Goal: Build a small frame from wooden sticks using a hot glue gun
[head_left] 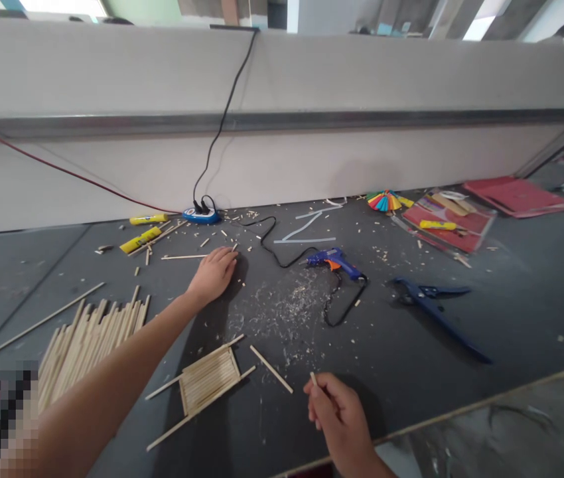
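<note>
My right hand [342,415] is closed near the table's front edge, pinching a short wooden stick [313,379] whose tip shows above the thumb. Farther forward, my left hand [213,274] rests low on the table with its fingers curled together, and a small piece of wooden stick [235,247] shows at its fingertips. Between my arms lies a small stick frame [211,375], filled with parallel sticks, with two longer sticks along its sides. One loose stick [271,369] lies right of the frame. Beyond it is a blue glue gun [334,259] with an orange trigger.
Many wooden sticks [95,332] lie left, partly behind my left forearm. A blue cutter tool [436,312] lies right. At the back are a power strip [201,214], yellow tubes [141,239], a colourful fan-like piece [384,200] and red folders [518,196]. Scraps litter the dark table [525,292].
</note>
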`<state>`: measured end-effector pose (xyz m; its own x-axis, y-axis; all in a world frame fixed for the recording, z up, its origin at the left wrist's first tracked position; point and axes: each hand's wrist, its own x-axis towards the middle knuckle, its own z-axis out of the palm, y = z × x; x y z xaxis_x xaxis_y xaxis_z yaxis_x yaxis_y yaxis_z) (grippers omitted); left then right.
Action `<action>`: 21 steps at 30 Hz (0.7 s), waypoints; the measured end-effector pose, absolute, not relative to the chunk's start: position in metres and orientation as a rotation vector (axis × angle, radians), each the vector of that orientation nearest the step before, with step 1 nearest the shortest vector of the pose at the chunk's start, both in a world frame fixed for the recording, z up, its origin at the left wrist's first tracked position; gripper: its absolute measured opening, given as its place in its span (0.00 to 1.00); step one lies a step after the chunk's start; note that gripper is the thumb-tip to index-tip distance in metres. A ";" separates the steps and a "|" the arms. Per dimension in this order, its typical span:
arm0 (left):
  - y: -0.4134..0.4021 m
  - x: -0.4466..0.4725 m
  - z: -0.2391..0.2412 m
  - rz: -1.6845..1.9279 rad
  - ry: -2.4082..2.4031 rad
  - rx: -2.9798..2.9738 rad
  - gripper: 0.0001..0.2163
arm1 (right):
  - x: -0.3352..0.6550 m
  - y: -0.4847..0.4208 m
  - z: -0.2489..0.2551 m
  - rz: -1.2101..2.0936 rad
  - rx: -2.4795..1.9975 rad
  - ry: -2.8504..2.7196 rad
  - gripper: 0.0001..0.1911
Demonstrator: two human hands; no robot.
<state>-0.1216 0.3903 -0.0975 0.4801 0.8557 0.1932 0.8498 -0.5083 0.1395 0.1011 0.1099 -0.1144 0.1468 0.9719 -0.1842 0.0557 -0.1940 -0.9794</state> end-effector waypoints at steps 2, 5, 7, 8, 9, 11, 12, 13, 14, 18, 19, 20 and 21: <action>0.389 -0.134 -0.092 0.432 1.669 2.621 0.20 | 0.103 0.109 -0.115 1.228 -1.458 -1.080 0.17; 0.386 -0.156 -0.081 0.428 1.792 2.521 0.21 | 0.104 0.109 -0.117 1.236 -1.459 -1.098 0.18; 0.385 -0.172 -0.074 0.341 1.793 2.456 0.22 | 0.104 0.108 -0.118 1.231 -1.462 -1.099 0.19; 0.385 -0.179 -0.071 0.273 1.766 2.425 0.21 | 0.104 0.108 -0.118 1.230 -1.462 -1.099 0.19; 0.385 -0.187 -0.068 0.204 1.733 2.396 0.21 | 0.104 0.108 -0.118 1.232 -1.461 -1.098 0.19; 0.384 -0.199 -0.063 0.081 1.660 2.346 0.18 | 0.104 0.108 -0.118 1.239 -1.453 -1.097 0.19; 0.382 -0.204 -0.062 0.035 1.633 2.326 0.17 | 0.104 0.108 -0.118 1.246 -1.450 -1.097 0.19; 0.381 -0.208 -0.061 -0.001 1.613 2.311 0.15 | 0.104 0.108 -0.118 1.252 -1.448 -1.097 0.19; 0.380 -0.210 -0.060 -0.027 1.602 2.300 0.13 | 0.104 0.107 -0.119 1.258 -1.447 -1.096 0.19; 0.374 -0.212 -0.058 -0.081 1.608 2.296 0.09 | 0.104 0.107 -0.121 1.267 -1.458 -1.092 0.19; 0.373 -0.210 -0.057 -0.090 1.616 2.300 0.08 | 0.104 0.107 -0.121 1.266 -1.462 -1.090 0.19; 0.372 -0.209 -0.057 -0.098 1.624 2.303 0.08 | 0.103 0.107 -0.122 1.263 -1.468 -1.087 0.20; 0.372 -0.207 -0.056 -0.106 1.632 2.305 0.08 | 0.103 0.107 -0.122 1.258 -1.475 -1.085 0.20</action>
